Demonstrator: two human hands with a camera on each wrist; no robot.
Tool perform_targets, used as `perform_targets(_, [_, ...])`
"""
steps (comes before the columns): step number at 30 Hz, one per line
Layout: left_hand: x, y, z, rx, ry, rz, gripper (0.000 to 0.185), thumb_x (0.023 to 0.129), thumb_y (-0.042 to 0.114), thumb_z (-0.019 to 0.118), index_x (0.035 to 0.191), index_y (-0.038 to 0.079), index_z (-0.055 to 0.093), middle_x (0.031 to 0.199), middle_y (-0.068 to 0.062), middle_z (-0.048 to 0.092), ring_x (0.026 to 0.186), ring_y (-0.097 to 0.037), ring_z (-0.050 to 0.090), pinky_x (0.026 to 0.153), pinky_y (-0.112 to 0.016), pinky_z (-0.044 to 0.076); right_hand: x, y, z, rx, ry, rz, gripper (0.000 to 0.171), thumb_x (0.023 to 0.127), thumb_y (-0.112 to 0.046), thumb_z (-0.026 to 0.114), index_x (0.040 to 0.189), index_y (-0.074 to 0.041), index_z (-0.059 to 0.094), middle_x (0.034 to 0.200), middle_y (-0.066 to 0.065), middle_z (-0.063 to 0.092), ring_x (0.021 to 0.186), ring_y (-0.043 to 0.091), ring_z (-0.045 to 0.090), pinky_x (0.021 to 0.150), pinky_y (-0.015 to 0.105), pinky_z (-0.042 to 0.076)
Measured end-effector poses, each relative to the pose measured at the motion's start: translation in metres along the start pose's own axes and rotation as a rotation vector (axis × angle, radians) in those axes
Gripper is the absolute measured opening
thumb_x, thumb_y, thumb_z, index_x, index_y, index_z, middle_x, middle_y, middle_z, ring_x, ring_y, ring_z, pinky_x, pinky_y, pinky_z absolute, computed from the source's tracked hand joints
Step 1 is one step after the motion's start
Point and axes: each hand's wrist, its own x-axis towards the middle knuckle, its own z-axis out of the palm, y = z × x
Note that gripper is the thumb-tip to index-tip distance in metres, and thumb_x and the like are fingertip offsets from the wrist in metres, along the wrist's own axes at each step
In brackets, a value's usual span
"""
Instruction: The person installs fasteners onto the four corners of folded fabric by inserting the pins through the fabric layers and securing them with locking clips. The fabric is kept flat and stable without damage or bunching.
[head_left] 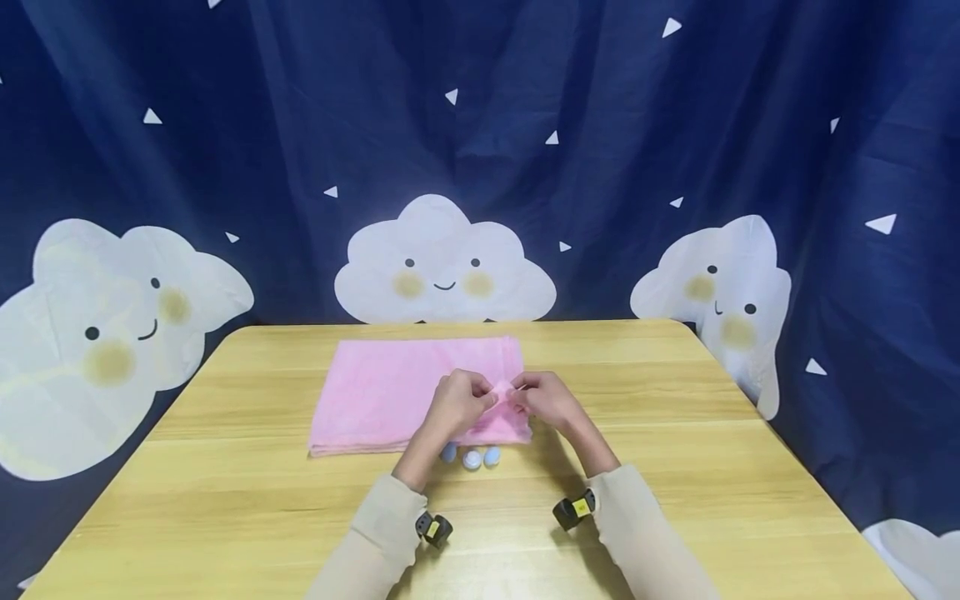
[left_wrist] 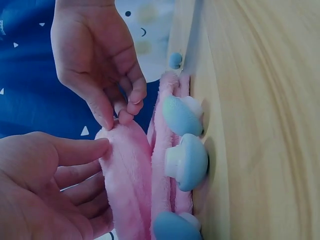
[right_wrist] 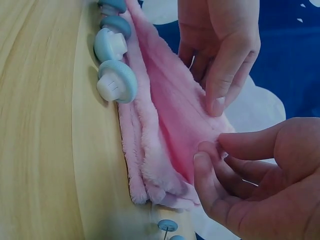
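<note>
A folded pink plush blanket (head_left: pixel 390 375) lies on the table, its raised top layer (left_wrist: pixel 125 170) pulled up near the right front corner. My left hand (head_left: pixel 459 404) pinches this layer between thumb and fingers. Close beside it, my right hand (head_left: pixel 551 398) pinches the same fold, its thumb and fingertips meeting at the edge in the right wrist view. Along the front edge of the blanket stand several mushroom-shaped pieces (head_left: pixel 472 459) with light-blue caps and white stems. What may lie inside the pinched fold is hidden.
Past the blanket's right end, a small blue disc with a thin metal pin (right_wrist: pixel 167 226) lies on the wooden table (head_left: pixel 712 467). Another blue disc (right_wrist: pixel 177 238) shows partly beside it. A dark blue curtain (head_left: pixel 502 167) with smiling clouds hangs behind the table.
</note>
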Motion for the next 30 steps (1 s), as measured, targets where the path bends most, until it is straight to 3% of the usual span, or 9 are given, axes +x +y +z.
perform_targets(8, [-0.001, 0.001, -0.002, -0.009, 0.013, -0.007, 0.004, 0.088, 0.011, 0.077, 0.087, 0.008, 0.079, 0.080, -0.004, 0.076, 0.072, -0.013, 0.063, 0.069, -0.029, 0.053, -0.005, -0.011, -0.011, -0.036, -0.033, -0.011, 0.029, 0.094, -0.003, 0.057, 0.119, 0.008, 0.067, 0.090, 0.021, 0.068, 0.073, 0.022, 0.064, 0.066, 0.033, 0.056])
perform_targets(12, [-0.001, 0.002, -0.005, -0.018, 0.031, -0.009, 0.004, 0.088, 0.011, 0.077, 0.086, 0.008, 0.079, 0.079, -0.003, 0.075, 0.071, -0.013, 0.063, 0.069, -0.029, 0.053, -0.007, -0.013, -0.022, -0.094, 0.024, -0.020, 0.028, 0.099, -0.007, 0.056, 0.121, 0.007, 0.066, 0.090, 0.022, 0.068, 0.071, 0.020, 0.063, 0.062, 0.026, 0.051])
perform_targets(18, [-0.001, 0.000, -0.006, -0.029, 0.048, -0.001, 0.004, 0.087, 0.012, 0.078, 0.086, 0.009, 0.079, 0.079, -0.003, 0.075, 0.072, -0.014, 0.063, 0.070, -0.031, 0.053, -0.007, -0.006, -0.040, -0.349, 0.129, -0.016, 0.019, 0.098, -0.014, 0.059, 0.103, 0.001, 0.070, 0.083, 0.012, 0.070, 0.067, 0.017, 0.063, 0.060, 0.028, 0.049])
perform_targets(20, [-0.001, 0.000, -0.006, -0.033, 0.052, -0.004, 0.004, 0.087, 0.013, 0.078, 0.086, 0.009, 0.079, 0.080, -0.003, 0.075, 0.073, -0.014, 0.064, 0.071, -0.031, 0.054, -0.007, -0.003, -0.046, -0.433, 0.141, 0.005, 0.017, 0.096, -0.014, 0.058, 0.086, -0.002, 0.066, 0.069, 0.004, 0.062, 0.058, 0.014, 0.055, 0.055, 0.027, 0.043])
perform_targets(24, [-0.001, -0.001, -0.006, -0.033, 0.059, -0.002, 0.005, 0.088, 0.013, 0.078, 0.086, 0.009, 0.078, 0.080, -0.003, 0.075, 0.073, -0.014, 0.064, 0.072, -0.032, 0.053, -0.005, 0.007, -0.051, -0.531, 0.130, 0.089, 0.035, 0.092, -0.011, 0.058, 0.059, -0.012, 0.045, 0.052, -0.004, 0.036, 0.047, 0.010, 0.030, 0.047, 0.024, 0.028])
perform_targets(30, [-0.001, -0.002, -0.006, -0.032, 0.061, -0.001, 0.005, 0.088, 0.013, 0.078, 0.086, 0.009, 0.078, 0.078, -0.002, 0.074, 0.072, -0.014, 0.062, 0.071, -0.032, 0.052, -0.001, 0.025, -0.051, -0.609, 0.082, 0.189, 0.034, 0.084, -0.010, 0.065, 0.058, -0.015, 0.044, 0.054, -0.003, 0.037, 0.050, 0.012, 0.034, 0.047, 0.024, 0.032])
